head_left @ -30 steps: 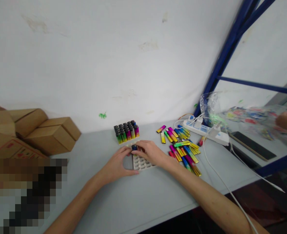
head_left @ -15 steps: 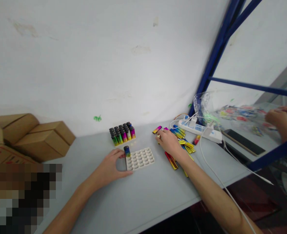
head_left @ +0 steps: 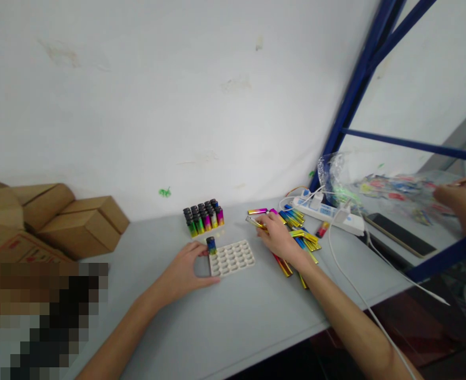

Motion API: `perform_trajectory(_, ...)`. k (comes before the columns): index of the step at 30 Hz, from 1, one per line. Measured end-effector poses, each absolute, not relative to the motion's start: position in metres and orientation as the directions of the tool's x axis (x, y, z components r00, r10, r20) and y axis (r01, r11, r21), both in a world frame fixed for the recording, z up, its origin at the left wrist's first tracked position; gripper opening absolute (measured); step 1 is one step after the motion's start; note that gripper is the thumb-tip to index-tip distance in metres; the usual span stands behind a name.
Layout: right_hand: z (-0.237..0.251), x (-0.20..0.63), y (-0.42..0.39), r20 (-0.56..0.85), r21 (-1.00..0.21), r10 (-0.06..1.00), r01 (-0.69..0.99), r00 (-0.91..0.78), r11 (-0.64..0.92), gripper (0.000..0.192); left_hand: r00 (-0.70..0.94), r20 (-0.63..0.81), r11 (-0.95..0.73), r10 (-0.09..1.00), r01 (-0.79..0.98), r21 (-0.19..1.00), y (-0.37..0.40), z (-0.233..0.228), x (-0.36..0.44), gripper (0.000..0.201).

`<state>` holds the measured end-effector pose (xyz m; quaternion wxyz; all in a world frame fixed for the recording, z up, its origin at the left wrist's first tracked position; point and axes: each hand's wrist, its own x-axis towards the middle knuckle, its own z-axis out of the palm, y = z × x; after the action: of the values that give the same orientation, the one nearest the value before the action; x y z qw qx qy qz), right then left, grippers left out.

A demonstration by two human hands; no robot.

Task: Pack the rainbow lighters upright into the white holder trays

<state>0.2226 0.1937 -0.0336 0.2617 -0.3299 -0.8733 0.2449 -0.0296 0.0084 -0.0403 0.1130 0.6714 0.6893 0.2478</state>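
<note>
White plastic tray (head_left: 233, 257) sits steadied by the left hand (head_left: 185, 269), fingers curled on its edge; right hand (head_left: 278, 237) pinches a lighter (head_left: 255, 222) just beyond it, by the pile (head_left: 300, 240).

A grey table (head_left: 233, 322) is carrying a white tray (head_left: 233, 258), a block of upright lighters (head_left: 203, 216), a loose pile of lighters (head_left: 296, 232), a power strip (head_left: 327, 214), cardboard boxes (head_left: 70, 224) and a phone (head_left: 399, 240).
</note>
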Motion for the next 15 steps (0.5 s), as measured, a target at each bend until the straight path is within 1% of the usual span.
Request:
perform_trajectory(2, -0.031, 0.221, 0.189, 0.273, -0.813, 0.668, 0.206, -0.692, 0.545, 0.01, -0.075, 0.176, -0.023, 0.982, 0.868, 0.497, 0.009, -0.04, -0.029, 0.061)
perform_trajectory(3, -0.029, 0.22, 0.185, 0.251, -0.889, 0.643, 0.09, -0.724, 0.448, 0.013, -0.075, 0.176, -0.023, 0.982, 0.866, 0.499, 0.009, -0.04, -0.029, 0.06)
perform_trajectory(4, -0.027, 0.218, 0.181, 0.228, -0.938, 0.612, -0.002, -0.757, 0.346, 0.018, -0.075, 0.174, -0.023, 0.982, 0.864, 0.502, 0.009, -0.041, -0.029, 0.06)
perform_trajectory(5, -0.025, 0.216, 0.177, 0.21, -0.964, 0.582, -0.066, -0.786, 0.258, 0.022, -0.073, 0.17, -0.024, 0.983, 0.863, 0.505, 0.009, -0.041, -0.029, 0.06)
perform_trajectory(7, -0.02, 0.213, 0.17, 0.191, -0.979, 0.548, -0.12, -0.814, 0.163, 0.027, -0.067, 0.163, -0.026, 0.984, 0.861, 0.508, 0.01, -0.042, -0.029, 0.061)
perform_trajectory(12, -0.013, 0.207, 0.157, 0.155, -0.988, 0.599, -0.129, -0.786, 0.086, 0.028, -0.058, 0.173, -0.04, 0.983, 0.857, 0.513, 0.009, -0.042, -0.03, 0.061)
perform_trajectory(14, -0.012, 0.205, 0.154, 0.147, -0.989, 0.595, -0.123, -0.79, 0.081, 0.035, -0.057, 0.171, -0.041, 0.984, 0.855, 0.518, 0.009, -0.041, -0.03, 0.062)
perform_trajectory(15, -0.012, 0.204, 0.152, 0.152, -0.988, 0.595, -0.121, -0.789, 0.091, 0.042, -0.057, 0.167, -0.039, 0.984, 0.854, 0.519, 0.009, -0.04, -0.03, 0.062)
